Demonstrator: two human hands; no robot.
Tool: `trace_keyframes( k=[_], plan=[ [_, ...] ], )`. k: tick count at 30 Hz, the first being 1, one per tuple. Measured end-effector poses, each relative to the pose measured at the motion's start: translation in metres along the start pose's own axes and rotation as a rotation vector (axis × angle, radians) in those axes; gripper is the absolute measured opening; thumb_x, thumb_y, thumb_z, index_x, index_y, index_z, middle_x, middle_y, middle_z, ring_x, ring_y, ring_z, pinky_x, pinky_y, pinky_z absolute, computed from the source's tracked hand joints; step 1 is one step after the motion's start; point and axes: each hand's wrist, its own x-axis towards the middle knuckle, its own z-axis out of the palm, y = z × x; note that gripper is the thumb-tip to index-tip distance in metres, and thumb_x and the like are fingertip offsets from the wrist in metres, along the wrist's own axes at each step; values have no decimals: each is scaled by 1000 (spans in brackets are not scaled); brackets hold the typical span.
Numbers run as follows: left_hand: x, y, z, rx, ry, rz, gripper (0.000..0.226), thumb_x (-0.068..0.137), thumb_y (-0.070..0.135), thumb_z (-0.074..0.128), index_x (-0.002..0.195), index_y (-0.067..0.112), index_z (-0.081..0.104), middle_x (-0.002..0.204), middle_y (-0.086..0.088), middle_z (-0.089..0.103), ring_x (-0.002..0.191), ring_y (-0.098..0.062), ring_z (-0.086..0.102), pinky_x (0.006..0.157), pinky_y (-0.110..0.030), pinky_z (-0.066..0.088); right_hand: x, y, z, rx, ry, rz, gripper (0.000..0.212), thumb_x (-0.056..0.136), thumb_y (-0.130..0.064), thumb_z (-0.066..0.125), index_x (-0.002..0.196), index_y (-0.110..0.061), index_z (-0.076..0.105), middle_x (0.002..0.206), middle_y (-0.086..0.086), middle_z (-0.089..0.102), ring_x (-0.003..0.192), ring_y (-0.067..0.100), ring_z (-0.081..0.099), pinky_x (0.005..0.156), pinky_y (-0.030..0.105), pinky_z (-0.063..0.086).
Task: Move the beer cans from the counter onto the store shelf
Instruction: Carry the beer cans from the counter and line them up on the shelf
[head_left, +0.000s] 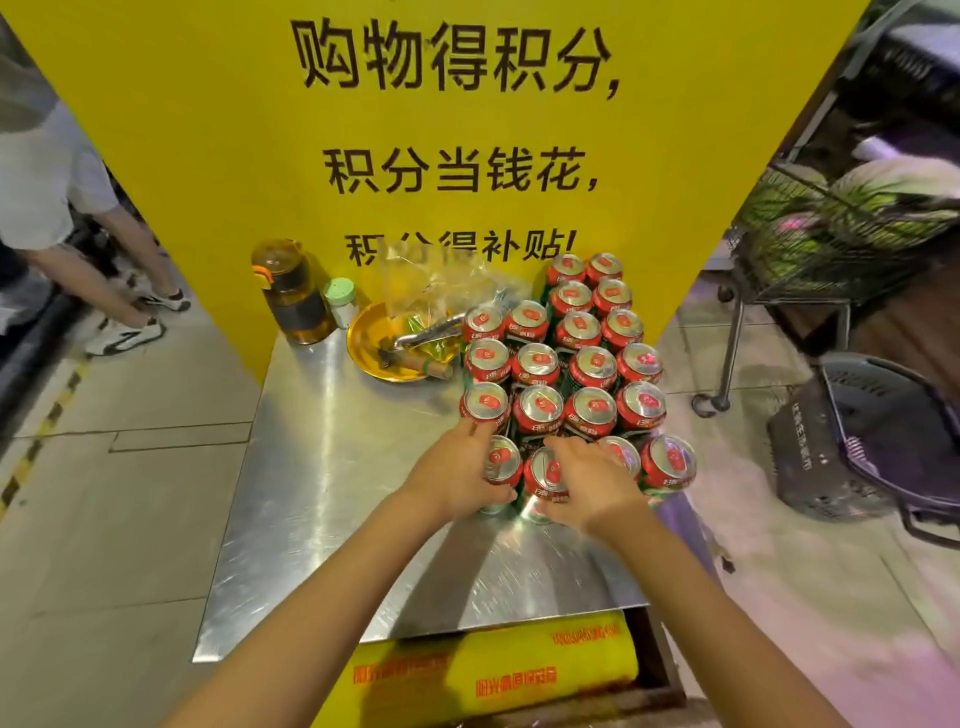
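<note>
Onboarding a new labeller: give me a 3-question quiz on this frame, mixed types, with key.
1. True or false: the beer cans stand upright on the metal counter.
2. Which hand grips the nearest-row can at the block's left end? A) left B) right
3. Fill in: the tongs lie in a yellow ____.

Key: 1 true; 2 A; 3 dish. The right hand reaches onto the neighbouring cans.
</note>
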Motion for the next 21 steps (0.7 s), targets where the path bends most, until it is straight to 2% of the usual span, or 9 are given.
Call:
trace_keyframes(
  k=[5,7,10,13,16,18,19,20,21],
  plan=[
    [0,7,14,269,64,-56,74,68,37,75,128,13,38,132,-11,38,113,-30,45,88,-40,48,4,-2,4,-26,18,5,76,81,-43,65,141,-17,26,134,3,44,128,24,38,114,42,20],
    [-1,6,17,247,91,-75,70,70,34,74,126,12,38,129,-11,40,111,-30,45,86,-39,48,5,-2,6,-28,23,7,78,81,-42,66,142,-18,24,134,2,43,129,24,38,115,42,19],
    [-2,6,19,156,100,-72,62,68,30,75,118,13,41,119,-10,51,104,-27,52,78,-32,46,4,-2,6,-19,55,-5,71,79,-41,68,137,-20,33,127,0,49,124,21,43,116,43,17],
    [-8,3,20,135,110,-59,54,67,30,75,108,12,44,107,-8,59,93,-25,58,66,-27,40,0,-1,4,-104,114,-52,61,75,-45,68,126,-23,45,111,-5,56,112,16,53,116,43,-3],
    [-20,-7,20,74,134,-61,56,65,35,74,108,13,47,105,-6,60,90,-23,58,69,-30,46,-4,-5,2,-116,104,-108,67,74,-43,69,131,-19,43,113,-3,57,111,15,54,114,35,-10],
    [-34,-13,16,22,151,-76,57,63,38,74,107,14,48,104,-4,61,87,-20,57,69,-29,46,-9,-10,-2,-64,76,-124,72,75,-41,68,136,-18,39,122,-1,53,120,19,47,116,32,3],
    [-42,-15,11,-11,166,-89,58,62,38,74,108,14,48,103,-3,61,86,-19,56,69,-29,46,-11,-13,-4,-17,63,-123,73,74,-40,69,136,-18,38,125,-1,50,122,21,44,114,33,19],
    [-52,-18,6,-52,189,-108,60,61,38,75,109,14,49,102,-2,61,86,-18,56,71,-30,48,-14,-18,-7,42,59,-129,73,71,-39,70,134,-19,39,124,-1,48,120,23,45,104,34,35],
    [-64,-21,-1,-99,222,-133,62,59,39,76,110,16,49,102,0,61,86,-17,57,73,-32,50,-17,-23,-10,117,61,-136,72,68,-37,71,132,-20,41,122,-2,47,114,22,49,93,35,44]
  ],
)
